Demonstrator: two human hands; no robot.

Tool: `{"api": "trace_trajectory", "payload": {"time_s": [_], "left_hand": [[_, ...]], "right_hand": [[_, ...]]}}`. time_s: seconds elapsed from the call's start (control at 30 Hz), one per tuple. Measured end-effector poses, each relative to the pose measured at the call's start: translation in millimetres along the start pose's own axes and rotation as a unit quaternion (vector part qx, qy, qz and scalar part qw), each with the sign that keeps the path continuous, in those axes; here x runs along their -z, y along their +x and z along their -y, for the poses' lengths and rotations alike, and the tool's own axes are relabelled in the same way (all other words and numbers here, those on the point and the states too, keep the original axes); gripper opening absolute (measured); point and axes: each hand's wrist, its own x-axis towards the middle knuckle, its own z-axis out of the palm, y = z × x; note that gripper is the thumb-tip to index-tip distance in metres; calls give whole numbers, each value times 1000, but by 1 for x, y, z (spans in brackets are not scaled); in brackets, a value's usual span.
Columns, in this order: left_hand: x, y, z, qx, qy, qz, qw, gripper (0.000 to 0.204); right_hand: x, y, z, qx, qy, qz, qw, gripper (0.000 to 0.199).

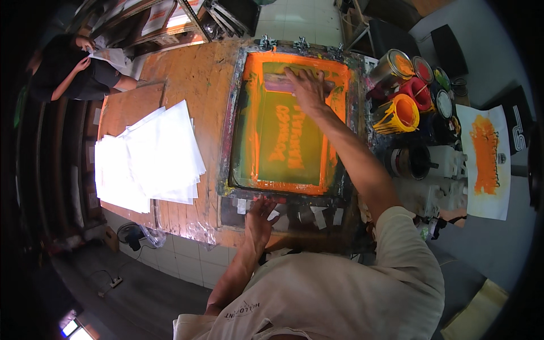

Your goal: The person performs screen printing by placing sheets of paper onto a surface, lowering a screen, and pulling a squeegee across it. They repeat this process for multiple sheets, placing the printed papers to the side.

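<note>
A screen-printing frame [225, 127] lies on the wooden table in front of me, its greenish mesh ringed and smeared with orange ink. Across the far end of the mesh rests a squeegee [277, 83] with a stained pinkish handle. My right hand [306, 89] is closed over that handle, with the arm reaching across the frame's right side. At the near edge of the frame is my left hand [260, 214], its fingertips closed on the rim. Part of the squeegee is hidden under my right hand.
A stack of white sheets [150, 156] lies left of the frame. Metal clamps [301, 43] line its far edge. Right of it stand several ink cans and an orange ink tub [405, 110], near an orange-printed sheet [485, 164]. Another person [68, 71] holds a sheet at far left.
</note>
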Motion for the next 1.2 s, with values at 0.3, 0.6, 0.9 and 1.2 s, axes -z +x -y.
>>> {"api": "trace_trajectory", "payload": {"time_s": [0.3, 0.6, 0.9, 1.2], "left_hand": [[15, 0, 3, -22, -3, 58, 998, 26], [-5, -34, -29, -81, 35, 104, 991, 25], [-50, -54, -97, -265, -52, 343, 900, 25], [-49, 123, -129, -386, 631, -311, 596, 40]], "right_hand": [[25, -52, 35, 35, -15, -27, 999, 76], [154, -222, 149, 4, 22, 8, 1000, 75], [253, -129, 130, 51, 11, -180, 982, 54], [366, -22, 96, 84, 192, -71, 975, 36]]}}
